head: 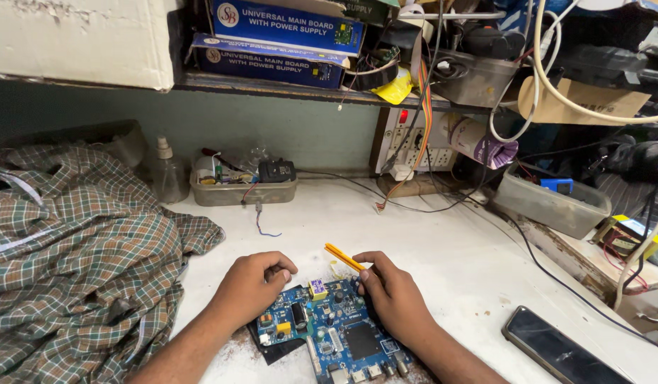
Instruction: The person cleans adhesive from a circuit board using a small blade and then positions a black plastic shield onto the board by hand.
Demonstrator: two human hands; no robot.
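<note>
Right hand (394, 293) pinches a thin yellow tool (344, 257) between thumb and fingers, closed tight on its lower end; the tip is hidden under the fingers, so I cannot tell whether it touches anything. Tool shaft angles up and to the left, free end in the air. Left hand (252, 286) is curled, fingers folded in, resting on the upper left edge of the blue circuit board (336, 334); it holds nothing, just presses on the board.

Board lies flat on the white workbench (428, 242), near the front edge, between the 2 hands, with a dark sheet (276, 350) partly under its left side. A yellow block component (317, 288) sits at the board's top edge, just beside the right fingers.

Further out: a checked cloth (80, 242) piled at left, a dark phone (563, 352) lying flat at right, well apart from the board. At the back, a shallow tray of small parts (240, 190), a clear bottle (167, 171), a grey bin (549, 203), a wall socket strip (411, 146) with loose cables. A shelf above carries 2 blue boxes (286, 39).

Risks, as judgement: tool could slip off a part and scrape nearby components if pushed too hard. Board could skid on the dark sheet if the left hand eases. Loose wires behind could snag a wrist.
</note>
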